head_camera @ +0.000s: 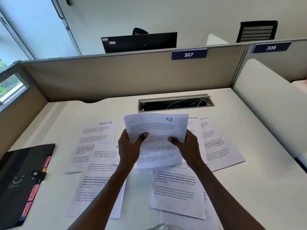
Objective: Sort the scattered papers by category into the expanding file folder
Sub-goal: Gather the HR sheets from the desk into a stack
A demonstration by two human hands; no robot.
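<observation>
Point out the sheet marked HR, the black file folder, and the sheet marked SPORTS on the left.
HR sheet [156,127], head view, upper printed area.
Black file folder [20,165], head view, front cover.
SPORTS sheet [98,133], head view, upper half.

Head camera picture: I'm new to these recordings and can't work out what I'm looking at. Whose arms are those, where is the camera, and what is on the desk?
There is no machine here. A person wears a camera on the head, looking down at their own arms. The left hand and right hand together hold up a sheet marked HR, thumbs on its front. On the white desk lie scattered printed papers; one at the back left is headed SPORTS. At the left lies a closed black file folder with coloured tabs along its edge. Behind stands a partition with a sign 307.
</observation>
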